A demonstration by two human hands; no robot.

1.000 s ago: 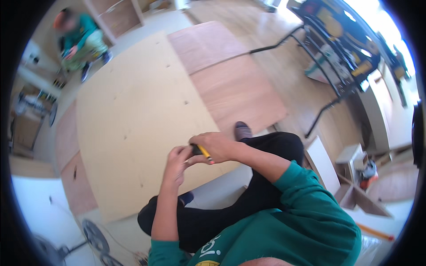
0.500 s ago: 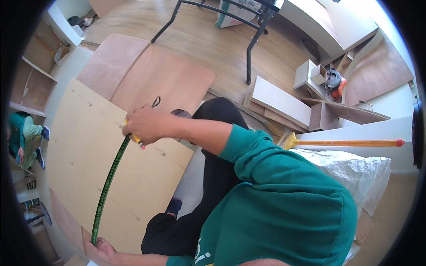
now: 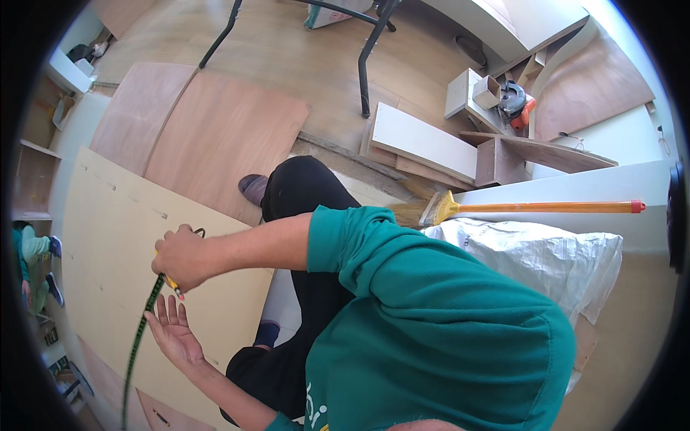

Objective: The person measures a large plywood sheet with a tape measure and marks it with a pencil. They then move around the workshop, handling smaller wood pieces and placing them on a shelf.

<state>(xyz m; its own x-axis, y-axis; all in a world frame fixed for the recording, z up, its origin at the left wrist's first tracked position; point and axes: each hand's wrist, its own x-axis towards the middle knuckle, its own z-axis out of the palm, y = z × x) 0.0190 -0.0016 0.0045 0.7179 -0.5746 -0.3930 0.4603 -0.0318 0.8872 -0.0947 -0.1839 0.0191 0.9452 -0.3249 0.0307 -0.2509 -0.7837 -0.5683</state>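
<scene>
Near: the tape measure (image 3: 135, 343) is grasped in the right hand (image 3: 184, 257), its case mostly covered by the curled fingers. A yellow pencil (image 3: 175, 288) is clasped in the same fist. The green blade is drawn out past the left hand (image 3: 177, 339) to the lower border, its end out of view. The left hand is released, palm up and fingers spread; whether the blade is touched by its thumb cannot be told.

The hands are held above a pale board (image 3: 100, 258), by whose right edge the folded legs are placed. Room for movement is given by the board's surface beyond and left of the hands. Beyond its upper edge, reddish plywood (image 3: 230, 140) is laid; a socked foot (image 3: 251, 188) is rested on it.

To the right, a white woven sack (image 3: 532, 248) is seen, contents hidden. A broom (image 3: 553, 207) is laid just beyond it.

Farther: a small open-ended box (image 3: 486, 92) is set near a grey-and-orange power tool (image 3: 514, 102); its inside cannot be made out. Wood floor (image 3: 302, 68) is crossed by black metal legs (image 3: 364, 75). Another sack (image 3: 332, 14) is cut off by the upper border. At far left, a co-worker (image 3: 34, 251) is partly shown.
</scene>
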